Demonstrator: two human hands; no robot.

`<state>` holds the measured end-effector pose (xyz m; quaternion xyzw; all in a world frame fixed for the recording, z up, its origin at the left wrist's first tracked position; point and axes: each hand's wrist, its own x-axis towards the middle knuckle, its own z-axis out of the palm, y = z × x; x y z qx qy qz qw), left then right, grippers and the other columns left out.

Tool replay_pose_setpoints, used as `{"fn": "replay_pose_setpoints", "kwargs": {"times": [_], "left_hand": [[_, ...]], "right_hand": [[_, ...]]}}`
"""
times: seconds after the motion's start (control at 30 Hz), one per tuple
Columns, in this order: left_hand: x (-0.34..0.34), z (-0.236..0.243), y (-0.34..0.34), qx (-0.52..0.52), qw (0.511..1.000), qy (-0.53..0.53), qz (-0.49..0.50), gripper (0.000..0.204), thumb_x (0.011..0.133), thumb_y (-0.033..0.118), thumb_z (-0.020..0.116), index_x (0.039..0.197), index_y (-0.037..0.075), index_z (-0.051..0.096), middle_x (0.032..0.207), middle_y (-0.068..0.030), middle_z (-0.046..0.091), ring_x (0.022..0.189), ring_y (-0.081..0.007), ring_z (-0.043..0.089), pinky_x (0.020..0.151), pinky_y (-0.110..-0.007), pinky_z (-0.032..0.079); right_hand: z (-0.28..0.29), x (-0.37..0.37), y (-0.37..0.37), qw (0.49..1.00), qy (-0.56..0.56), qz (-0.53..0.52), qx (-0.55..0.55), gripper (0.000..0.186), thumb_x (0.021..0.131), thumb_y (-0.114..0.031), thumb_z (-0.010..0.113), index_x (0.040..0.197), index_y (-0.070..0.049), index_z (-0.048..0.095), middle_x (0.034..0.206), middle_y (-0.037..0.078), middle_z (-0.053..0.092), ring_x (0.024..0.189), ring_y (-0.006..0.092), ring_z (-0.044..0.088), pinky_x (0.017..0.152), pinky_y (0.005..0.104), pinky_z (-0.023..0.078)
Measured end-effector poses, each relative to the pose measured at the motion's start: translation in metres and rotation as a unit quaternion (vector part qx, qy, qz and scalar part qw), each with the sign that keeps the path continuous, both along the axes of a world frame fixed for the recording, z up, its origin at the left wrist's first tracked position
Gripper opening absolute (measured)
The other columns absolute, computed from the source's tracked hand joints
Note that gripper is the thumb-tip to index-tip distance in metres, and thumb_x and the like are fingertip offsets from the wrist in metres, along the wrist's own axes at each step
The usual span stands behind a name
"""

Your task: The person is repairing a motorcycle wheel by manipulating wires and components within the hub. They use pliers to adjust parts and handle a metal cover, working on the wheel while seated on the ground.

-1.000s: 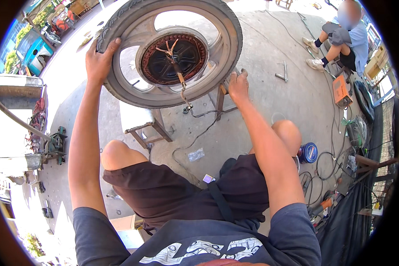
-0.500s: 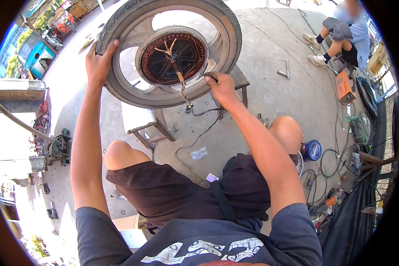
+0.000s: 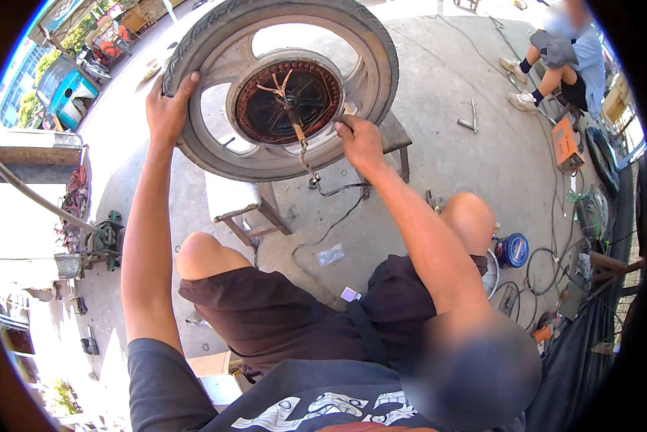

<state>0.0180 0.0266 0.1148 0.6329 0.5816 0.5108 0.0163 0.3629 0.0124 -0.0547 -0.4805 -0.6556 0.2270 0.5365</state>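
Observation:
A spoked wheel (image 3: 205, 147) with a dark tyre (image 3: 387, 61) is tilted toward me, with its hub motor (image 3: 262, 111) showing a ring of reddish windings. Bare copper-coloured wires (image 3: 279, 88) fan out from the middle, and a sleeved lead hangs over the lower rim. My left hand (image 3: 169, 111) is closed round the tyre's left side, thumb on the face. Beside the hub's right edge, my right hand (image 3: 362, 144) has thumb and fingers pinched together; what they hold, if anything, is too small to make out. Below the wheel stands a pale-topped stool (image 3: 233, 196).
A second stool (image 3: 395, 135) is partly behind the wheel. On the right floor lie a T-shaped wrench (image 3: 472, 121), a blue tub (image 3: 512, 250), an orange box (image 3: 568, 147) and looping cables. A seated person (image 3: 575, 65) is at far right. A bench vise (image 3: 107, 241) stands left.
The whole view has shifted slightly, putting the wheel and floor items a little further right. A dark blurred round shape now covers my right upper arm. Both hands keep their places on the wheel.

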Motion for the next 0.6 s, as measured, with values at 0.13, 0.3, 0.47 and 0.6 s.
{"fn": "replay_pose_setpoints", "kwargs": {"times": [0.13, 0.3, 0.47, 0.6], "left_hand": [[0.000, 0.001, 0.000, 0.009, 1.000, 0.000, 0.007, 0.091, 0.077, 0.062, 0.082, 0.126, -0.012, 0.063, 0.110, -0.0214, 0.074, 0.102, -0.0273, 0.070, 0.095, -0.037, 0.052], [-0.003, -0.003, 0.005, 0.028, 0.999, 0.011, 0.017, 0.095, 0.076, 0.062, 0.083, 0.127, -0.015, 0.061, 0.108, -0.0225, 0.074, 0.100, -0.0275, 0.071, 0.095, -0.037, 0.052], [0.001, -0.001, 0.000, 0.036, 0.999, -0.004, -0.006, 0.091, 0.076, 0.062, 0.083, 0.125, -0.012, 0.064, 0.106, -0.0208, 0.075, 0.098, -0.0269, 0.071, 0.093, -0.036, 0.053], [0.007, 0.002, -0.004, 0.037, 0.999, 0.002, -0.012, 0.084, 0.077, 0.061, 0.083, 0.122, -0.009, 0.067, 0.104, -0.0186, 0.075, 0.095, -0.0258, 0.071, 0.091, -0.036, 0.053]], "right_hand": [[0.001, -0.002, 0.001, 1.000, -0.007, -0.003, 0.018, 0.023, 0.096, -0.015, 0.064, 0.109, 0.001, 0.074, 0.098, 0.025, 0.072, 0.094, 0.0450, 0.069, 0.082, 0.0485, 0.053], [-0.003, -0.003, 0.004, 1.000, -0.005, -0.003, 0.005, 0.023, 0.096, -0.016, 0.064, 0.109, 0.001, 0.073, 0.098, 0.026, 0.071, 0.095, 0.0457, 0.068, 0.081, 0.0485, 0.053], [-0.004, -0.003, 0.003, 1.000, -0.008, -0.002, -0.006, 0.023, 0.097, -0.017, 0.064, 0.110, 0.000, 0.073, 0.099, 0.026, 0.071, 0.096, 0.0460, 0.068, 0.082, 0.0490, 0.052], [-0.006, -0.004, 0.001, 1.000, -0.013, 0.000, -0.015, 0.024, 0.097, -0.018, 0.063, 0.111, -0.001, 0.073, 0.101, 0.025, 0.072, 0.098, 0.0454, 0.068, 0.083, 0.0494, 0.052]]}}
